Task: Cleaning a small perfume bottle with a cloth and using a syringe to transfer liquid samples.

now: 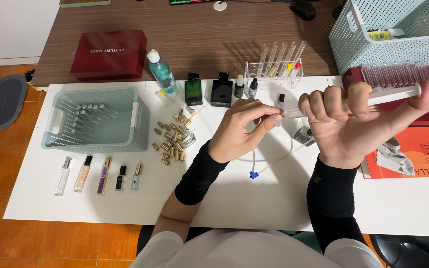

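Your right hand is curled in a fist round a white syringe, thumb up at the plunger end, barrel lying level so the tip points toward your left. Your left hand meets that tip, thumb and forefinger pressed together in a pinch on something small and clear there; you can't tell exactly what, probably the end of the thin white tube that loops down below both hands to a blue connector, held so to steady the joint. Just behind your left fingers stands a small purple vial; below your right fingers sits a small dark-capped glass bottle. Further left of the pinch, a loose heap of gold caps, too many to count. Beyond them, a pale green basket with a row of vials inside. Below it, five slim spray bottles laid out in a line, likely sorted. Behind the fingers: two square bottles, green and black, plus a tube rack holding five tubes.
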